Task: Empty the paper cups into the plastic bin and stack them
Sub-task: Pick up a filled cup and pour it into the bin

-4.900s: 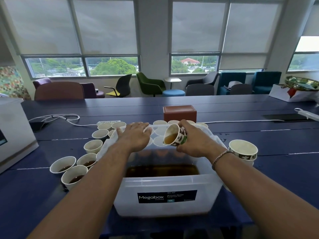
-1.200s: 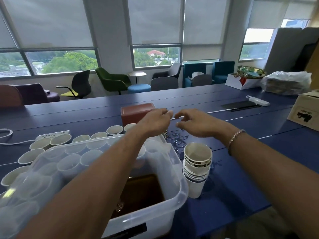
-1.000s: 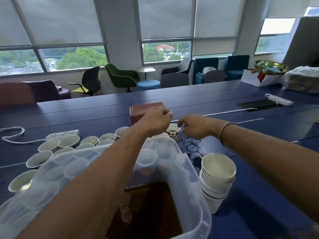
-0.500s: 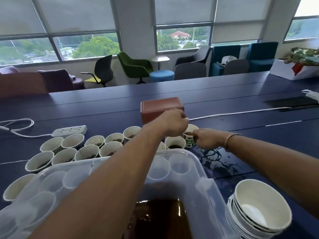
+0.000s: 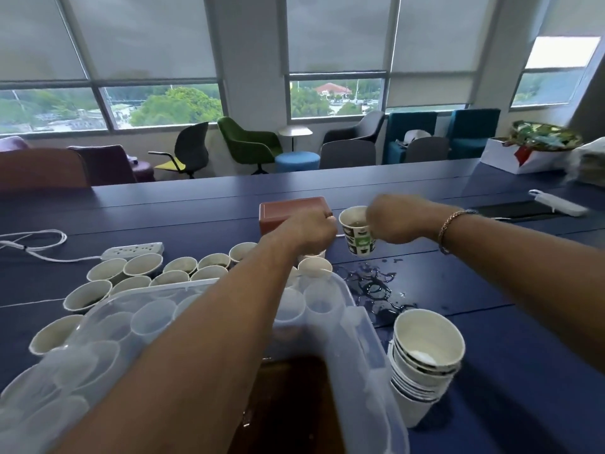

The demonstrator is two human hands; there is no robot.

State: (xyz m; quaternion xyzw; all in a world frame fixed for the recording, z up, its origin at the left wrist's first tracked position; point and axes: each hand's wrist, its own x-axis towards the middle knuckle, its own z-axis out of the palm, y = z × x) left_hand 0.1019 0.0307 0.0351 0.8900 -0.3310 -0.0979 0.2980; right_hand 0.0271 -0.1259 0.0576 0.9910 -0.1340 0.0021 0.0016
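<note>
R hand [image 5: 397, 224] grips a not-empty cup [image 5: 357, 231], mouth up, off the table [image 5: 491, 290], so nothing spills b4 the bin [image 5: 366, 335]. L hand [image 5: 307, 232] curls over a 2nd cup [image 5: 312, 256]; can't tell if it grips. Empty stack [image 5: 425, 362] sits beside bin, ready.

- Reaches the left hand [image 5: 307, 232] out toward 12 o'clock, knuckles up, fingers curled under.
- Holds a paper cup [image 5: 357, 235] in the air with the right hand [image 5: 396, 224], just at 3 o'clock of the left, fingers wrapped round it.
</note>
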